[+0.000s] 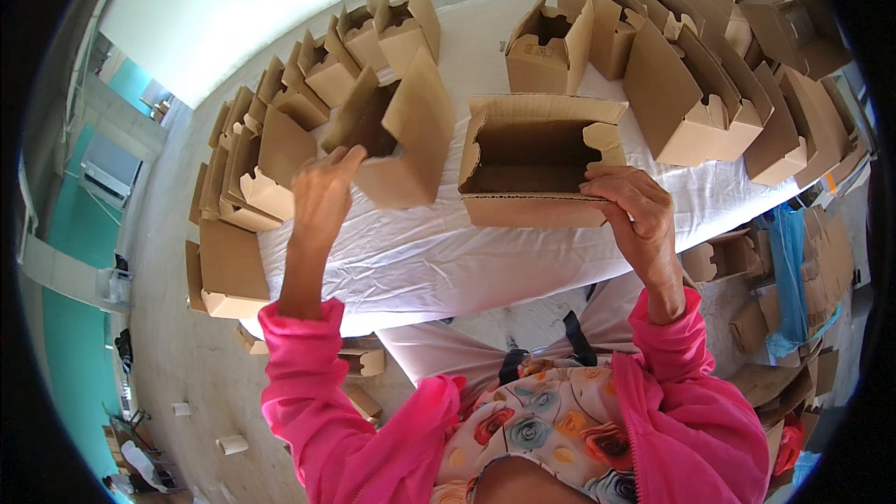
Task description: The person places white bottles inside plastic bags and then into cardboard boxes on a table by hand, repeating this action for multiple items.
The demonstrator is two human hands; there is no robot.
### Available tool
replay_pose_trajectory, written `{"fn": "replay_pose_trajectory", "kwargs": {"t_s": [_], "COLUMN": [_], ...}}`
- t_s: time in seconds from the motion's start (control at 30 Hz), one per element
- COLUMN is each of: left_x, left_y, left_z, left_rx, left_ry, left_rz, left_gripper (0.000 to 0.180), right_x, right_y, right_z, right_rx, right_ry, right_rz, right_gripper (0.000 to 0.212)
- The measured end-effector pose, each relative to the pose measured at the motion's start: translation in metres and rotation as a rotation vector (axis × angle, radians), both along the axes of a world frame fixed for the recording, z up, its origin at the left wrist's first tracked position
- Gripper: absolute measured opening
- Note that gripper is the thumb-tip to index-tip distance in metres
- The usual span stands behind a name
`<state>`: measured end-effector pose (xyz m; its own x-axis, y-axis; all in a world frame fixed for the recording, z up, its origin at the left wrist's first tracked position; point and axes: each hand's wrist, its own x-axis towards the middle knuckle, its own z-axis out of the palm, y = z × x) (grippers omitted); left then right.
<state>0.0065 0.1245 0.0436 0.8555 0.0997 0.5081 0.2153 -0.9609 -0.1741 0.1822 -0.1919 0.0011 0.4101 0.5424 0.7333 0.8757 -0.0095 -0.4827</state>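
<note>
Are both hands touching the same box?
No, the left hand touches one open box, while the right hand touches a separate box.

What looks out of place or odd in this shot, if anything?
Two small pale cylinders sit loose on the floor at left, well away from the white-covered table. Also, an open box at upper right seems tipped over, while the front box at the right hand stands upright.
</note>
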Motion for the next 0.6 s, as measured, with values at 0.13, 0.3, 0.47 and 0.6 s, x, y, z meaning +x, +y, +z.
{"fn": "replay_pose_trajectory", "kwargs": {"t_s": [0.13, 0.3, 0.47, 0.6], "left_x": [-0.033, -0.08, -0.059, -0.005], "left_y": [-0.007, 0.015, 0.034, 0.028], "left_z": [0.012, 0.0, 0.009, 0.007], "left_rx": [0.025, -0.32, -0.326, -0.504], "left_ry": [0.077, 0.286, 0.358, 0.696], "left_rz": [0.006, 0.057, -0.094, 0.349], "left_gripper": [0.022, 0.02, 0.028, 0.035], "right_x": [0.001, 0.0, 0.001, -0.003], "right_y": [0.005, 0.015, 0.014, 0.013], "right_z": [-0.006, -0.008, -0.007, -0.001], "right_rx": [0.018, -0.025, -0.043, -0.073], "right_ry": [-0.015, -0.017, -0.006, -0.019], "right_rz": [0.009, 0.048, 0.063, 0.07], "right_gripper": [0.019, 0.016, 0.016, 0.018]}}
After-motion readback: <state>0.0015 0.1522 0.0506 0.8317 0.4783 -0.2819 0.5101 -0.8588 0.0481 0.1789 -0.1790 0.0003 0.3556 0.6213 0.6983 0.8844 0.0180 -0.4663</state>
